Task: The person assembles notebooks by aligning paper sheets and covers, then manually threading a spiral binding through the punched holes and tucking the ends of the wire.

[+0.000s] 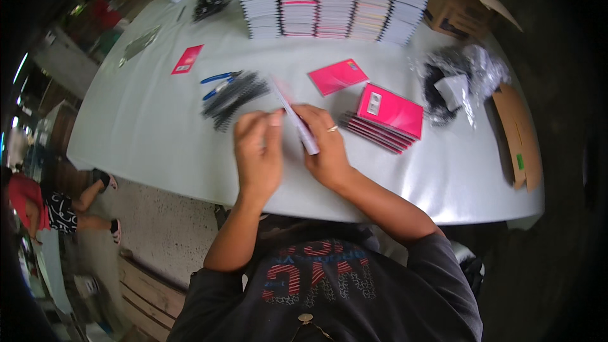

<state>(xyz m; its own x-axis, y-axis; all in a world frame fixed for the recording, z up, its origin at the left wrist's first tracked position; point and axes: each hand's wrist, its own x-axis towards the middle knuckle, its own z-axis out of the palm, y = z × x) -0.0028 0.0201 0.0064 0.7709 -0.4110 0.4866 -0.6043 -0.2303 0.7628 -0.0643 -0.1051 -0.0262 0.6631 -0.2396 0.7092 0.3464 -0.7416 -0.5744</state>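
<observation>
A thin notebook (306,135) stands on edge above the table, its page edges toward me. My right hand (327,149), with a ring on one finger, is closed round its right side. Against the left side of the notebook is my left hand (256,155), slightly blurred, fingers curled together; whatever they pinch is hidden. Just beyond the left hand lies a pile of black spiral binding coils (235,100), with blue-handled pliers (221,82) at its far edge. Right of my right hand is a stack of pink spiral notebooks (391,114). A single pink cover (337,76) lies behind that stack.
Tall stacks of spiral-bound notebooks (332,6) line the far edge. Another pink card (187,59) lies at left. Clear plastic bags (453,82), a cardboard piece (516,133) and an open carton (459,6) occupy the right side. Another person (47,209) is beyond the table at left.
</observation>
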